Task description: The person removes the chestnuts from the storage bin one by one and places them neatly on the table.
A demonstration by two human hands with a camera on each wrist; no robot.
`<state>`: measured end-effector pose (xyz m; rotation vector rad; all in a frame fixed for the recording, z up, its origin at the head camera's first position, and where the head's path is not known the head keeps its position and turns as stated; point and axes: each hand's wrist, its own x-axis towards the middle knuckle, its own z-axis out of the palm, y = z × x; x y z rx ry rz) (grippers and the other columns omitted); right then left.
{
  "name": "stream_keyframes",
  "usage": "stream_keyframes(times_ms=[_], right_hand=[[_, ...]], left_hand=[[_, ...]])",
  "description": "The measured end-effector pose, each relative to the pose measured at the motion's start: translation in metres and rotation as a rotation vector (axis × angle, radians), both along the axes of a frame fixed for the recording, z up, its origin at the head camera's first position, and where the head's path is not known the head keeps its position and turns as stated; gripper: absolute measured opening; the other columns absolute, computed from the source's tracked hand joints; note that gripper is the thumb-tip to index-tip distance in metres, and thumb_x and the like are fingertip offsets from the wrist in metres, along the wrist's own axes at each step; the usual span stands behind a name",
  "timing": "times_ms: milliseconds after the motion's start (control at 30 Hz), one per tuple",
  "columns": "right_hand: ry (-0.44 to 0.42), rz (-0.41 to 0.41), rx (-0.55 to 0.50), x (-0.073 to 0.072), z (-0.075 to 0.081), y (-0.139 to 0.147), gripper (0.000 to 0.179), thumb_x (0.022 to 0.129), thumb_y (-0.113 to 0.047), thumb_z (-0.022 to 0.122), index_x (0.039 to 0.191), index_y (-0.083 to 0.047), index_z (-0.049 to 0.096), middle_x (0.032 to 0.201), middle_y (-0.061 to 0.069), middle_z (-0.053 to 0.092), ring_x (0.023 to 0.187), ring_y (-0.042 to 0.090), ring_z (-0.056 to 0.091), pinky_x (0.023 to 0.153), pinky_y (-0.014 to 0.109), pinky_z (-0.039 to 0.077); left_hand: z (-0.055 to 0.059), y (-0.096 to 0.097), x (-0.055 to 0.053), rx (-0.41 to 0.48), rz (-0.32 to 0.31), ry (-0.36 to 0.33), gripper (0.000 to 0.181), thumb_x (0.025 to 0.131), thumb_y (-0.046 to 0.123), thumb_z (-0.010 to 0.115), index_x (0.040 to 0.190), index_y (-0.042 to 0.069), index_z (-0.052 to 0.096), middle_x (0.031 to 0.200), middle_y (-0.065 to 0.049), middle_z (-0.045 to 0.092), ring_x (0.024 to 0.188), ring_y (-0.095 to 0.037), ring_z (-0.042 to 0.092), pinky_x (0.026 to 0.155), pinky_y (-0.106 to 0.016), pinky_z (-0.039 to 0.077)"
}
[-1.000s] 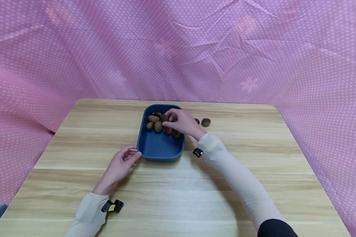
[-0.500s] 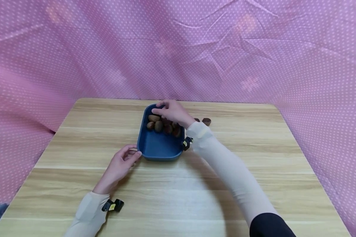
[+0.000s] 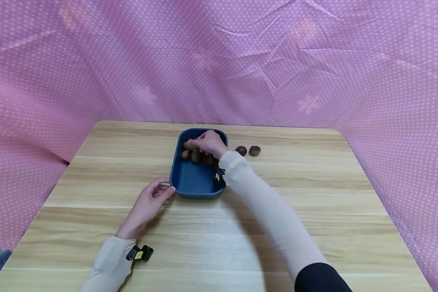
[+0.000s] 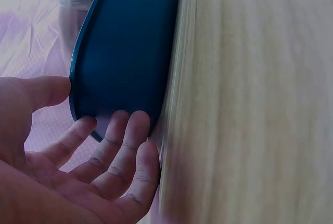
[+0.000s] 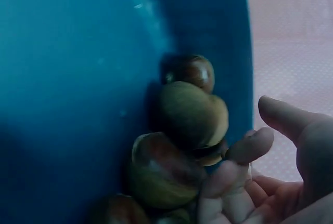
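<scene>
- The blue tray (image 3: 195,178) sits on the wooden worktop (image 3: 314,182), its long sides running away from the person.
- Inside it, chestnuts (image 3: 196,155) lie gathered in the far half; some are hidden under the right hand (image 3: 209,144), so a full count cannot be told.
- That hand is over the far part of the tray, fingers bent loosely, thumb apart from them. Its grip is slack and nothing shows between thumb and fingers. Whether the fingertips touch the nearest chestnuts is hard to tell.
- The right wrist view shows a pale brown chestnut (image 5: 187,112) next to a glossy dark one (image 5: 197,70), near the tray's side wall.
- The left hand (image 3: 149,201) rests at the near left corner, thumb touching the rim and fingertips against the outer wall. Its grip is wide and relaxed, not clenched round anything.
- Two loose chestnuts (image 3: 254,151) lie side by side on the worktop, just right of the tray.
- Both arms wear pale sleeves (image 3: 273,211), with a small black camera (image 3: 140,253) at each wrist.
- Behind hangs pink dotted cloth (image 3: 219,73).
</scene>
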<state>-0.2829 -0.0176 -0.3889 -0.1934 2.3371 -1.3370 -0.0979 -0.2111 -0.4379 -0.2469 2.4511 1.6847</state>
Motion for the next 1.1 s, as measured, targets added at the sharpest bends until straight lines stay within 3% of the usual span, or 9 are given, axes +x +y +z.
stream_keyframes(times_ms=[133,267,500,767,833,933,1100], right_hand=[[0.001,-0.017,0.098,-0.003,-0.008,-0.005,0.048,0.092,-0.048,0.075,0.062,-0.013,0.059,0.059,0.000,0.051,0.054,0.016,0.048,0.052,0.030,0.040],[0.037,-0.012,0.174,-0.006,-0.016,-0.009,0.052,0.092,-0.050,0.074,0.058,-0.019,0.049,0.059,-0.003,0.049,0.054,0.015,0.049,0.052,0.028,0.040],[0.089,-0.016,0.236,-0.002,-0.020,-0.016,0.046,0.088,-0.058,0.073,0.088,-0.012,0.070,0.081,0.003,0.066,0.074,0.019,0.065,0.068,0.035,0.055],[0.175,-0.022,0.389,-0.001,-0.023,-0.024,0.052,0.089,-0.059,0.072,0.112,-0.012,0.071,0.100,0.006,0.068,0.087,0.022,0.062,0.084,0.041,0.055],[0.187,-0.025,0.392,-0.001,-0.025,-0.023,0.048,0.089,-0.058,0.073,0.107,-0.013,0.071,0.097,0.004,0.068,0.087,0.021,0.062,0.085,0.042,0.054],[0.200,-0.012,0.378,-0.001,-0.027,-0.022,0.043,0.088,-0.057,0.073,0.086,-0.015,0.070,0.082,0.000,0.064,0.082,0.020,0.062,0.079,0.038,0.053],[0.186,0.025,0.339,0.000,-0.025,-0.018,0.052,0.089,-0.057,0.073,0.059,-0.019,0.051,0.058,-0.006,0.047,0.067,0.016,0.059,0.065,0.031,0.047]], left_hand=[[0.000,-0.001,-0.001,-0.003,0.000,0.005,0.041,0.105,0.026,0.061,0.139,0.005,0.054,0.125,-0.019,0.064,0.107,-0.026,0.066,0.083,-0.028,0.054],[0.000,-0.001,-0.001,0.002,0.002,0.012,0.040,0.104,0.026,0.061,0.138,0.005,0.055,0.123,-0.018,0.065,0.104,-0.025,0.065,0.081,-0.028,0.054],[0.001,-0.001,0.001,0.005,-0.002,0.016,0.042,0.104,0.027,0.062,0.138,0.005,0.055,0.123,-0.019,0.064,0.102,-0.024,0.065,0.080,-0.028,0.053],[0.000,0.000,0.001,-0.003,0.004,0.004,0.041,0.104,0.030,0.061,0.138,0.007,0.056,0.124,-0.017,0.064,0.105,-0.026,0.065,0.083,-0.029,0.054],[0.000,0.001,0.002,0.000,0.001,0.001,0.042,0.104,0.030,0.061,0.139,0.007,0.055,0.124,-0.017,0.064,0.106,-0.026,0.065,0.084,-0.029,0.054],[0.001,0.002,0.003,0.002,0.005,-0.003,0.042,0.104,0.030,0.061,0.140,0.008,0.055,0.125,-0.017,0.064,0.107,-0.026,0.065,0.084,-0.029,0.054],[0.000,0.002,0.003,0.006,0.010,-0.009,0.042,0.104,0.030,0.061,0.140,0.008,0.055,0.126,-0.017,0.064,0.108,-0.026,0.065,0.084,-0.029,0.054]])
